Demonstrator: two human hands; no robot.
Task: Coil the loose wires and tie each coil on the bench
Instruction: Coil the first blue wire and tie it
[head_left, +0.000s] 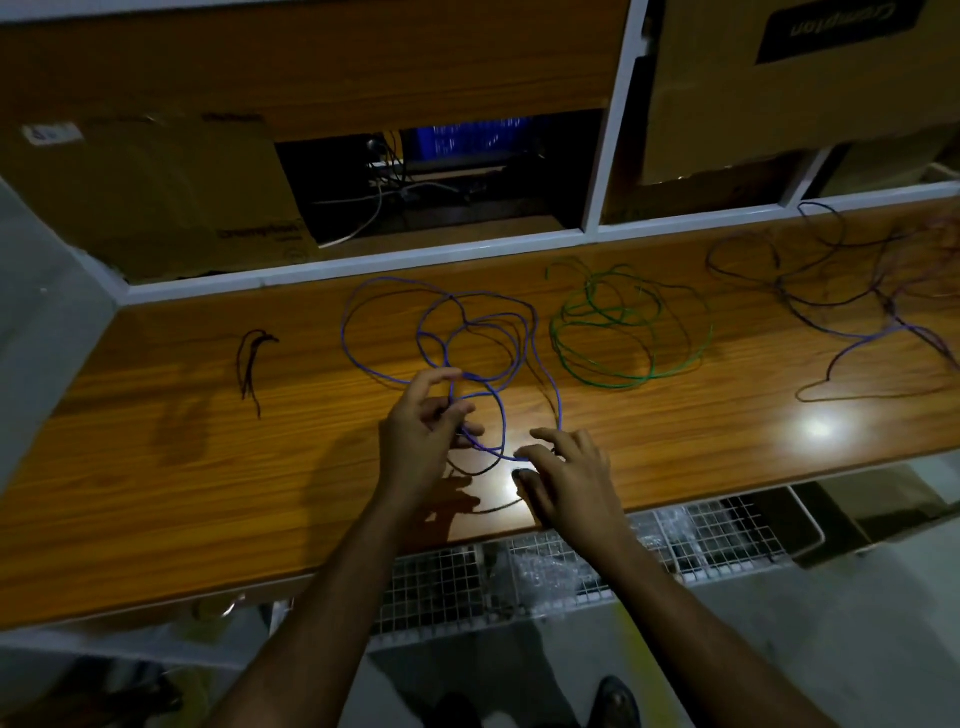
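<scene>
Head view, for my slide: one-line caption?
Left hand gathers the blue wire on the bench; right hand rests beside it.

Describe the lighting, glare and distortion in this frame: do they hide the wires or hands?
Head view: dim overall; two glare spots on the bench, one beside the right hand. The left hand casts a shadow toward the bench's front edge. Wide-angle bending curves the bench edges. The blue wire and green wire stay readable; the dark wires far right are murky.

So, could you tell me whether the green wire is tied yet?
Not tied: the green wire lies in loose, spread loops on the bench, with no tie visible.
</scene>
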